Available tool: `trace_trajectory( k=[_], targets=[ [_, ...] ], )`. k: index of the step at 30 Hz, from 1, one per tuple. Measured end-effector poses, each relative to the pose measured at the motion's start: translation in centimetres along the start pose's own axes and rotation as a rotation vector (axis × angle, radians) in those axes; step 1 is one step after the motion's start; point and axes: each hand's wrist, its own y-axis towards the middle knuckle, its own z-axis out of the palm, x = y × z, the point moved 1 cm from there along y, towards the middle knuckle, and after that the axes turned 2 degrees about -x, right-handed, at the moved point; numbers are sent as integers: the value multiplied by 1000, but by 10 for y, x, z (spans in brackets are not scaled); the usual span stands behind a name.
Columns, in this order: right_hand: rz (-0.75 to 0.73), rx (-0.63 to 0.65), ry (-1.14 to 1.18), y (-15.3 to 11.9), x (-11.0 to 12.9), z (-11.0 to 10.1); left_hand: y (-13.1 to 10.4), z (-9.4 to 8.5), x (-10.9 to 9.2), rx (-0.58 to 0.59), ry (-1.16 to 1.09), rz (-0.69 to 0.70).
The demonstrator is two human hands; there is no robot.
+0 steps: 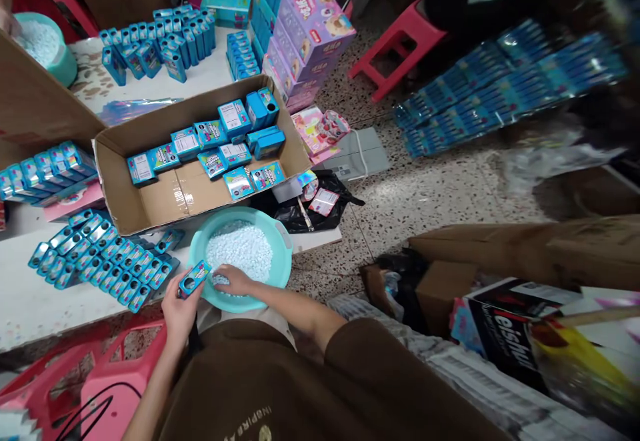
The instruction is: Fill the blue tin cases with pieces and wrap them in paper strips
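A small blue box (pixel 194 279) with a round hole in its top is gripped by my left hand (pixel 180 304), beside the left rim of a turquoise basin (pixel 283 264). Small pale pellets (pixel 245 251) fill much of the basin. My right hand (pixel 231 281) reaches into the basin at the near left, its curled fingers down among the pellets; what they hold is hidden. Rows of similar blue boxes with round holes (pixel 107 257) stand on the white table (pixel 30 314) to the left. Beyond the basin, an open cardboard carton (pixel 160 217) holds several blue boxes lying down (pixel 233 117).
Another turquoise basin (pixel 65 67) is at the upper left, near a person's hand (pixel 7 21). Purple boxes (pixel 317 24) are stacked behind the carton. A black bag (pixel 290 217) lies right of it. Pink stools (pixel 395 47) and cardboard boxes (pixel 443 287) stand around.
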Motion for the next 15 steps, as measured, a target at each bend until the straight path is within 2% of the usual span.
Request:
trace_trajectory(
  k=[4, 7, 10, 13, 15],
  targets=[
    [232, 65, 1, -7, 1, -1, 6, 3, -3, -4, 3, 31],
    [393, 40, 75, -8, 2, -4, 8, 7, -3, 21, -20, 76],
    [532, -130, 348, -8, 7, -12, 9, 10, -5, 45, -53, 127],
    [661, -372, 798, -11, 17, -25, 9, 13, -8, 78, -86, 147],
    [690, -482, 1107, -13, 28, -38, 9, 15, -8, 96, -104, 150]
  ],
)
